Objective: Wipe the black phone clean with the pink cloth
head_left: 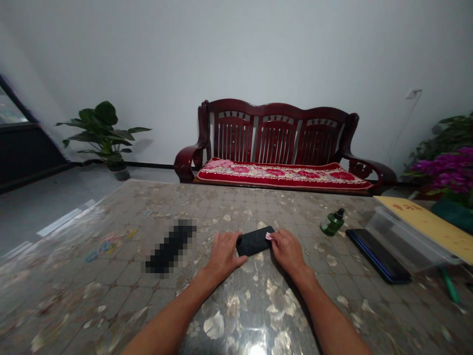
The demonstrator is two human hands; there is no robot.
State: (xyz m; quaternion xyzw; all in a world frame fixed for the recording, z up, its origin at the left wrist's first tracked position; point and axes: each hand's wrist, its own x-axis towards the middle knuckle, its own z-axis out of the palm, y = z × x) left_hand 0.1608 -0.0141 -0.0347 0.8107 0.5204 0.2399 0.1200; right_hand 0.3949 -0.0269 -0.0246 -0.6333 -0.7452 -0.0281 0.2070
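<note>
A black smartphone (pixel 254 241) lies flat on the table, slightly aslant, in front of me. My left hand (pixel 223 251) grips its left end, with the thumb at the near edge and the fingers at the far side. At the phone's right end, my right hand (pixel 286 249) pinches a small pink piece (pixel 269 236) against the surface. Whether that piece is cloth, paper or something else I cannot tell. The fingers of my right hand are curled together, and they hide part of it.
A green bottle (pixel 332 223) with a black top stands to the right. Past it are another dark phone (pixel 379 256) and a clear plastic box (pixel 395 239) under a yellow board (pixel 424 222). Coloured bands (pixel 107 245) and a pixelated dark object (pixel 170 247) lie left on the patterned table (pixel 125 305).
</note>
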